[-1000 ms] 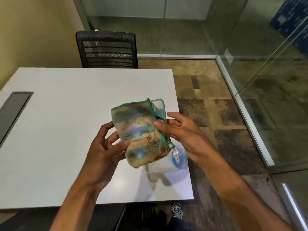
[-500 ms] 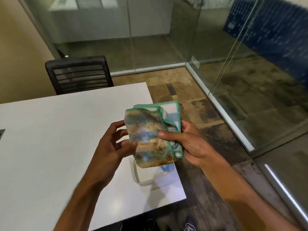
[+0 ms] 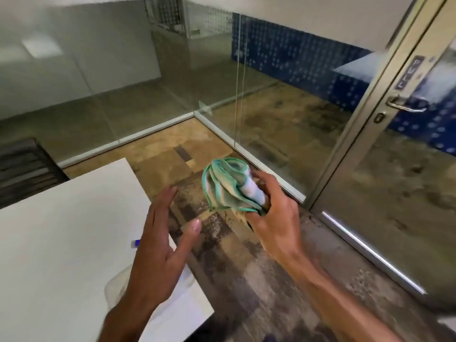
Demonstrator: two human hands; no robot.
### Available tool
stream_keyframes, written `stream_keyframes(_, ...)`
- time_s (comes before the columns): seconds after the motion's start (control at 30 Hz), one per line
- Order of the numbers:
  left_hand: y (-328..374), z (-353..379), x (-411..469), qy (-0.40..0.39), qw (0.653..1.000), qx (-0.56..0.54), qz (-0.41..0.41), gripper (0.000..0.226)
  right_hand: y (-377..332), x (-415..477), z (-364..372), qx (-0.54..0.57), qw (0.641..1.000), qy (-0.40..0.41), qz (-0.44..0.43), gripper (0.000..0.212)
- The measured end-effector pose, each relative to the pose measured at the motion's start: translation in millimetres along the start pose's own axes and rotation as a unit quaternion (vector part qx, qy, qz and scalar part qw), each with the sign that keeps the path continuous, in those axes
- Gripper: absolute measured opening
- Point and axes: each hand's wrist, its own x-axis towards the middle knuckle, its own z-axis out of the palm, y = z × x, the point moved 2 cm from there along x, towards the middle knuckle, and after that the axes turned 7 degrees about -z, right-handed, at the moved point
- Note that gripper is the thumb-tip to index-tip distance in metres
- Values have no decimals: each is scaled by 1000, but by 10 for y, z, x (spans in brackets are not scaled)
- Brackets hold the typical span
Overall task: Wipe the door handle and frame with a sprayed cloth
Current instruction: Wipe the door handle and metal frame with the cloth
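Note:
A stained cloth with a green hem (image 3: 230,186) is bunched in my right hand (image 3: 274,215), held over the floor in front of me. My left hand (image 3: 160,240) hangs beside it with fingers spread and nothing in it. At the upper right stands a glass door with a metal frame (image 3: 385,77) and a silver lever handle (image 3: 404,104), with a keyhole plate below it. Both hands are well short of the door. A clear spray bottle (image 3: 118,287) lies on the white table (image 3: 61,243), mostly hidden under my left forearm.
Glass partition walls (image 3: 259,95) run along the floor to the door. A black mesh chair (image 3: 22,169) stands at the far left behind the table. Patterned carpet floor lies between the table's corner and the door.
My left hand has let go of the cloth and opened. My right hand has bunched the cloth and carried it to the right. The view has swung right, bringing the door and handle into sight.

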Motion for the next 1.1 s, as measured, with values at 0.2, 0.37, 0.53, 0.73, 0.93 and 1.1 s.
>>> stream_keyframes(0.2,412,961,19,-55,978,145,139,78,666,-182,-809,-264,933,85,-230,25)
stream_keyframes(0.37,674,1735,54,-90,944,219,228,83,1247,-366,-1432,-395,877,41,-270,15)
stream_keyframes(0.53,871,2326,74,-120,904,293,286,85,1656,-543,-1906,-448,843,65,-290,23)
stream_keyframes(0.73,1045,2838,197,-137,879,319,325,84,2007,-630,-2303,-475,837,98,-254,39)
stream_keyframes(0.93,1201,3252,420,-163,873,315,336,82,2271,-494,-2491,-484,832,149,-224,19)
stream_keyframes(1.1,1235,3539,738,-177,879,308,319,82,2487,-163,-2523,-506,831,134,-188,22)
